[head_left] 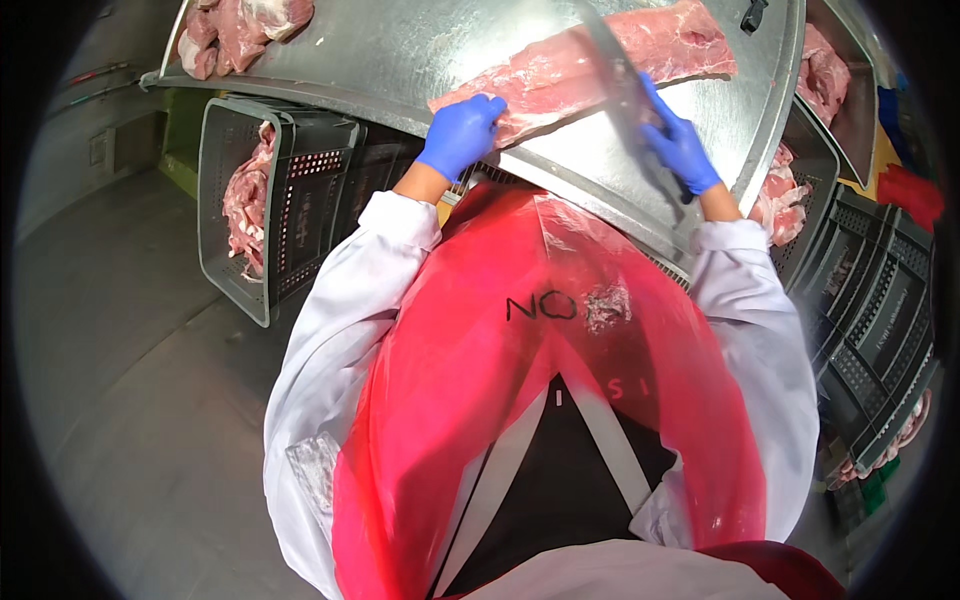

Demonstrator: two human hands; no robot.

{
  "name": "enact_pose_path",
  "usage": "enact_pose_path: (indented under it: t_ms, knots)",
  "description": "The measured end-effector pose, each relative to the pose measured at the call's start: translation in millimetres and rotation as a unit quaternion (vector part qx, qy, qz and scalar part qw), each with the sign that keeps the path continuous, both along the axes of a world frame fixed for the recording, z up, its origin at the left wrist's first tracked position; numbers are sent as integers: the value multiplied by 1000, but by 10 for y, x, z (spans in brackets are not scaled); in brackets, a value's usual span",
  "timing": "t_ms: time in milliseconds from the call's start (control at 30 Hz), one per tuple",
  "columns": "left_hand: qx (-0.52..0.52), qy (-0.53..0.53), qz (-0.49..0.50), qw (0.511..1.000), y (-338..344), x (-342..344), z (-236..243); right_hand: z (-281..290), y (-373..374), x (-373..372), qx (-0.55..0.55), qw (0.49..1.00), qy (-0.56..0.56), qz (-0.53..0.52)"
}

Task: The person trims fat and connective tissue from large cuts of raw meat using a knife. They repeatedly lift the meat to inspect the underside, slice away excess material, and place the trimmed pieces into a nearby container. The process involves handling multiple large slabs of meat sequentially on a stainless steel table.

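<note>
A long slab of pale pink raw meat [560, 75] lies diagonally across a metal worktable [390, 60]. My left hand [461, 133] in a blue glove grips the slab's near left end with bent fingers. My right hand [678, 138], also blue-gloved, is closed around the handle of a long knife [615, 70], whose motion-blurred blade reaches up over the right part of the slab. Whether the blade touches the meat I cannot tell.
More meat [240, 30] sits at the table's top left, near a small black-handled item [754, 15] at top right. Grey crates with meat stand below left [310, 170] and right [870, 330]. A metal tray [853, 120] holds meat at far right. My red apron covers my front.
</note>
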State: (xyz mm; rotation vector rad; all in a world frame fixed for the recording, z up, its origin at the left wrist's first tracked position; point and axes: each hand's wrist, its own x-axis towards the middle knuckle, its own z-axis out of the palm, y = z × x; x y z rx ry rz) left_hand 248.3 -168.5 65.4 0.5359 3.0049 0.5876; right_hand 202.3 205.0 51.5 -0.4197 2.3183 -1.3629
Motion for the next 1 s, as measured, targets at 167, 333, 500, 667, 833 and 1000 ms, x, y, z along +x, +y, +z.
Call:
enact_pose_path:
  t_ms: [167,333,500,667,833,1000]
  knots:
    - [50,72,34,996,-40,182,-155,125,-1113,-7,58,982,119,133]
    - [84,111,15,990,-5,124,-95,-157,-885,-201,63,947,101,298]
    - [86,28,10,996,-6,41,101,214,-1428,-189,110,949,-8,294]
    - [252,-72,96,960,-218,57,111,28,-1089,26,41,945,-31,322]
    - [266,-50,76,960,-268,-40,343,104,-1726,41,53,960,-61,268]
    - [430,-85,195,877,-623,36,455,288,-1523,305,-1,939,-208,274]
